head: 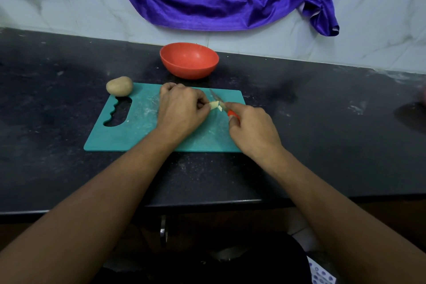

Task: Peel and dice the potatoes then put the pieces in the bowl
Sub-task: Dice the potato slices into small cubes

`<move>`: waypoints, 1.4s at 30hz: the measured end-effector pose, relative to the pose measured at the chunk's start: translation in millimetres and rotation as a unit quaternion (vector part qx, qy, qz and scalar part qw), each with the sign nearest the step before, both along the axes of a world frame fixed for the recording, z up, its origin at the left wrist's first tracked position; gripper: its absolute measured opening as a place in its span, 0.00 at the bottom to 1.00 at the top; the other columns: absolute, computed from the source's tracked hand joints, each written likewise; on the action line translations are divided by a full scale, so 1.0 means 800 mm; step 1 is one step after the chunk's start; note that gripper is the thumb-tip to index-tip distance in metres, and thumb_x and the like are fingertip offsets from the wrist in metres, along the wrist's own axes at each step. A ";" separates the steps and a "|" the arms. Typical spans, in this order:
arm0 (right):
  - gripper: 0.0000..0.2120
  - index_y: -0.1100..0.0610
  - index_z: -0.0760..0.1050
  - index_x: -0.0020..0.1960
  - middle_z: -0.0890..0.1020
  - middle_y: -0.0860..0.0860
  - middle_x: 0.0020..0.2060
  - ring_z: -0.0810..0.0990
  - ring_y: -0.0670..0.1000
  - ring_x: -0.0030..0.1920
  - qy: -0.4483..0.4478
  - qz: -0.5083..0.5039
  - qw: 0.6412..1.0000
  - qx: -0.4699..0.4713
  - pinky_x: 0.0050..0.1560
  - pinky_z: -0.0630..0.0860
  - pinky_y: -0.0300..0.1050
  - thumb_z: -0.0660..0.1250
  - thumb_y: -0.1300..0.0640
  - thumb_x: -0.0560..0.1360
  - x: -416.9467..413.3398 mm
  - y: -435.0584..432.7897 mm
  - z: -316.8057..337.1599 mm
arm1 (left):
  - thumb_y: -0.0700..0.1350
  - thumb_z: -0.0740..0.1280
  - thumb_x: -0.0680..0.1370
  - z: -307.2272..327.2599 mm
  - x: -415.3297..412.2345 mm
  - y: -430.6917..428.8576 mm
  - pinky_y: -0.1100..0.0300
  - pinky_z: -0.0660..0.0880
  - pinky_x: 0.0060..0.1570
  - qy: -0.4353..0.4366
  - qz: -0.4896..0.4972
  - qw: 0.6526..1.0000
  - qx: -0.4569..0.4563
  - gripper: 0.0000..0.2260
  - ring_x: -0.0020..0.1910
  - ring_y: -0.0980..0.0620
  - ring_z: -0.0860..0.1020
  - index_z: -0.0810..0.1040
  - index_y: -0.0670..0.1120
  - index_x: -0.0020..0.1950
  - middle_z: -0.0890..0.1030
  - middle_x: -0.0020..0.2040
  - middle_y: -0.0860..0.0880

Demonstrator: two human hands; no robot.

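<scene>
Pinches peeled potato piece (214, 105) in left hand (182, 110) on cutting board (138, 131) mid-counter, grips knife (216, 98) in right hand (251, 129), blade just beside left fingertips (206, 108), risks a nick through slippage of so small a piece.

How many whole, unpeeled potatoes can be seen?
1: the unpeeled potato lies at the cutting board's far left corner. The left hand holds a peeled piece and may hide more.

bowl (189, 69) behind cutting board (138, 132), whole potato (119, 86) at its far-left corner
</scene>
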State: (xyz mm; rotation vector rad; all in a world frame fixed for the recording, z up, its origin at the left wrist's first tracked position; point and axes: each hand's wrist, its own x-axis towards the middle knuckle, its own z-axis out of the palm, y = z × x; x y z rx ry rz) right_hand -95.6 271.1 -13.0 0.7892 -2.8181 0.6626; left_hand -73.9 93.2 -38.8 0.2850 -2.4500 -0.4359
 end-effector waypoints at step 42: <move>0.25 0.44 0.69 0.77 0.83 0.52 0.47 0.79 0.57 0.45 0.069 0.027 0.988 0.135 0.40 0.68 0.48 0.57 0.57 0.82 0.005 -0.016 0.000 | 0.55 0.70 0.76 0.002 0.002 -0.001 0.50 0.63 0.67 -0.005 0.005 1.000 0.011 0.07 0.48 0.50 0.79 0.86 0.54 0.45 0.84 0.39 0.56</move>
